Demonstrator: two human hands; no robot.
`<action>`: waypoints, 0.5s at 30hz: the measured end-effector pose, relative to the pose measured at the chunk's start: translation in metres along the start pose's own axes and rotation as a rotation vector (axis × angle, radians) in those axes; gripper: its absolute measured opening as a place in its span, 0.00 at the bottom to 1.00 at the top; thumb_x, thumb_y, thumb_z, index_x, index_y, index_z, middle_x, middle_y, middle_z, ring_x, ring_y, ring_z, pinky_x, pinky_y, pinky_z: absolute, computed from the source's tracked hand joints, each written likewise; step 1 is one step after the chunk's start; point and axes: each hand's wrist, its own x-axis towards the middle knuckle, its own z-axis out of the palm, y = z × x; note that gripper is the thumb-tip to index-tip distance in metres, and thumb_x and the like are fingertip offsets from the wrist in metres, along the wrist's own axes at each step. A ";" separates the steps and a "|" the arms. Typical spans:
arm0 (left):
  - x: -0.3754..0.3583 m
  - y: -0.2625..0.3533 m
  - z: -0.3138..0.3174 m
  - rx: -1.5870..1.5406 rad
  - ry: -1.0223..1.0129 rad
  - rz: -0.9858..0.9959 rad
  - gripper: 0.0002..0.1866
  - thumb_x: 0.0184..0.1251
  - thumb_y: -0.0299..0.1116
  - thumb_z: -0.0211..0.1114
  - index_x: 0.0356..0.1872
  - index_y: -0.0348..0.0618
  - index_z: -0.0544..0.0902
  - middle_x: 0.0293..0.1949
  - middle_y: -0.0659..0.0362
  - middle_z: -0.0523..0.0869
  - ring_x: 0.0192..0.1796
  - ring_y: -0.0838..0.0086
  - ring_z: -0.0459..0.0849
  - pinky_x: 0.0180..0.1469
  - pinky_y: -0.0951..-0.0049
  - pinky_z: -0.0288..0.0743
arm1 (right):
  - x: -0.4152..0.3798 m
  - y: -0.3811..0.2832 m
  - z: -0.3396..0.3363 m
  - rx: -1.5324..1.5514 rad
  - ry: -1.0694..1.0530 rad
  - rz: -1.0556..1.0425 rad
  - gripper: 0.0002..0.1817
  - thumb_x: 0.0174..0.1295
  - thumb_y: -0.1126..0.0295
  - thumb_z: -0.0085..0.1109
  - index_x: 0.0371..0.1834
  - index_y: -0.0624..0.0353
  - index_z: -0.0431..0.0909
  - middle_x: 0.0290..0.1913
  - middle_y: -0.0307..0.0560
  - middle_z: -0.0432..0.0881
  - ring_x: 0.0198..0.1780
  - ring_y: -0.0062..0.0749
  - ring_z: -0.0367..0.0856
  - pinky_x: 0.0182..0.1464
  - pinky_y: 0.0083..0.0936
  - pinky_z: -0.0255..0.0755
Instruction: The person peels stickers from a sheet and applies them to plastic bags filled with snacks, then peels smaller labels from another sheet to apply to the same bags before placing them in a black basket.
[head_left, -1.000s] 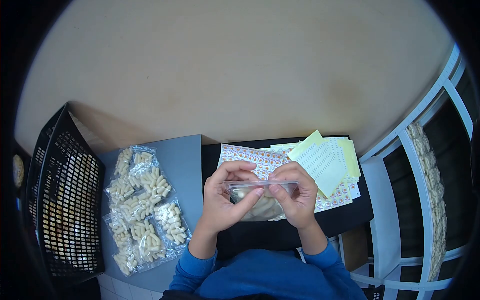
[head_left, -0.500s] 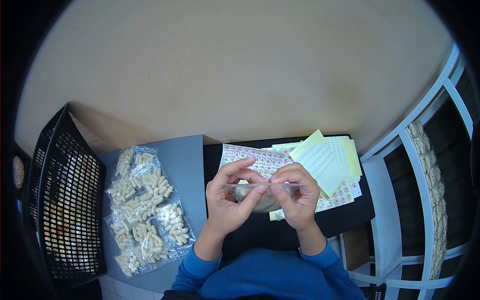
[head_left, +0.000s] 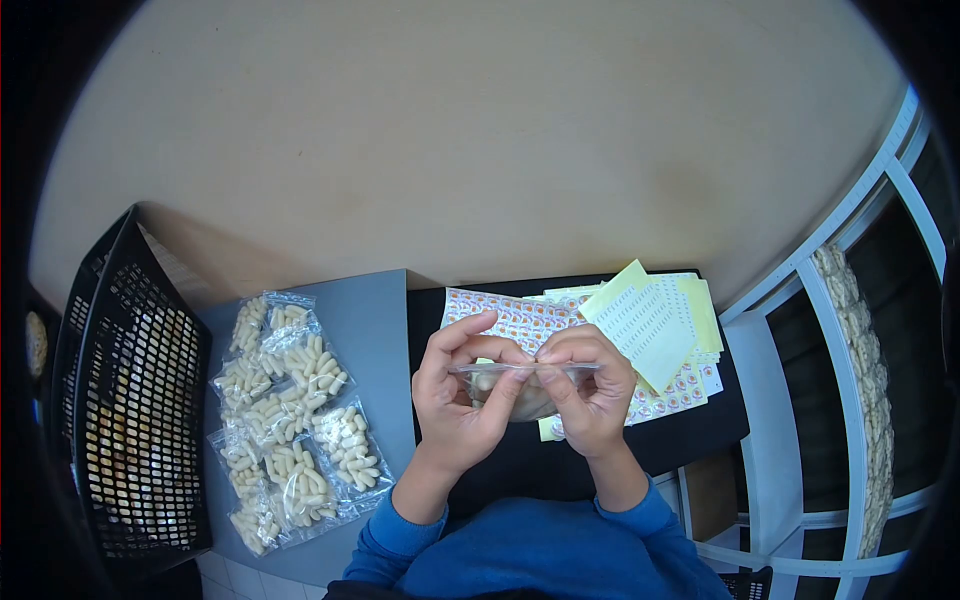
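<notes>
Between my two hands is a clear plastic bag (head_left: 533, 398) with pale pieces inside, its top edge running level across my fingers. My left hand (head_left: 452, 402) pinches that edge near its middle with thumb and fingertips. From the other side, my right hand (head_left: 597, 396) pinches it too, the fingertips of both hands almost touching. Much of the bag's body is covered by my thumbs. Behind the bag lie sheets of small round stickers (head_left: 497, 308), with pale yellow printed sheets (head_left: 648, 328) on top at the right.
To the left, several clear bags of pale finger-shaped pieces (head_left: 298, 385) lie on a grey surface (head_left: 375, 340). A black perforated basket (head_left: 140, 410) stands at the far left. White shelving (head_left: 772, 430) with a bagged pale bundle (head_left: 862, 400) is at right. A wall (head_left: 480, 140) rises behind.
Both hands have shifted very slightly left with the bag, still pinching its top edge. The sheets and the bags on the grey surface have not moved.
</notes>
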 end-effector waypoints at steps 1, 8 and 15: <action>0.000 0.000 0.000 0.001 0.002 0.003 0.24 0.51 0.18 0.63 0.50 0.34 0.66 0.29 0.55 0.82 0.35 0.78 0.80 0.40 0.80 0.72 | 0.000 0.000 0.001 0.000 -0.001 0.000 0.04 0.50 0.78 0.60 0.28 0.63 0.75 0.29 0.47 0.77 0.32 0.29 0.77 0.36 0.22 0.70; 0.003 0.005 -0.001 0.007 -0.007 -0.065 0.31 0.51 0.18 0.63 0.57 0.32 0.60 0.28 0.58 0.79 0.33 0.81 0.77 0.38 0.83 0.71 | -0.001 0.003 0.005 0.027 0.015 0.011 0.04 0.51 0.77 0.59 0.28 0.63 0.74 0.30 0.46 0.77 0.33 0.28 0.76 0.37 0.22 0.69; 0.007 0.006 -0.002 -0.019 -0.004 -0.051 0.41 0.48 0.17 0.63 0.63 0.29 0.49 0.27 0.56 0.82 0.32 0.78 0.81 0.37 0.81 0.74 | -0.002 0.002 0.010 0.155 0.040 0.042 0.04 0.55 0.75 0.54 0.32 0.62 0.70 0.31 0.45 0.73 0.35 0.27 0.73 0.40 0.22 0.67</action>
